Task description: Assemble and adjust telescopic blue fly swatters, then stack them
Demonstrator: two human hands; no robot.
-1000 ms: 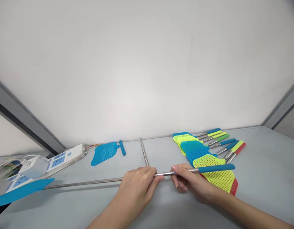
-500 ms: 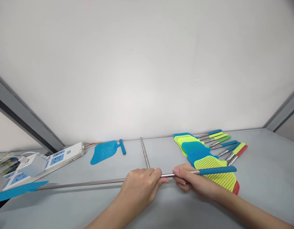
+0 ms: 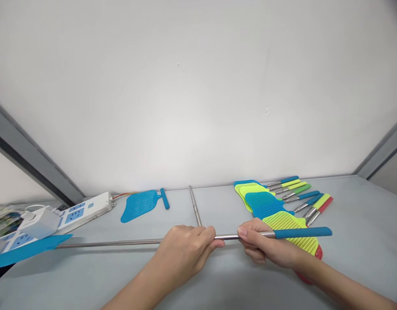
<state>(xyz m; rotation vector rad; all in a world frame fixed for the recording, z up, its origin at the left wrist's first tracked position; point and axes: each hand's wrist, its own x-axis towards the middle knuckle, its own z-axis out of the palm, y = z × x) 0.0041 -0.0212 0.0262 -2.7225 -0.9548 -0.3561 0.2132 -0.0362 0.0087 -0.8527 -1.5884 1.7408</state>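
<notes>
My left hand (image 3: 188, 249) is closed around the thin metal rod of a fly swatter (image 3: 121, 243). On the same rod, nearer its blue grip (image 3: 303, 232), my right hand (image 3: 263, 243) is closed too, thumb on top. The swatter lies level across the view, long and extended, with its blue head (image 3: 27, 252) seen nearly edge-on at the far left. Behind my left hand rests a loose metal rod (image 3: 195, 204), its near end hidden. Farther left on the table are a loose blue swatter head (image 3: 140, 206) and a separate blue handle grip (image 3: 165, 198).
Several fly swatters with blue, yellow, green and red handles lie in an overlapping row (image 3: 266, 204) at the right. A white power strip (image 3: 85, 213) with a plugged-in white adapter (image 3: 41, 221) sits at the left. A white wall (image 3: 198, 94) rises behind the grey table (image 3: 217, 284).
The held swatter's grip and my right hand have shifted slightly right, and my left hand slightly left. The swatter's head has risen a little at the left.
</notes>
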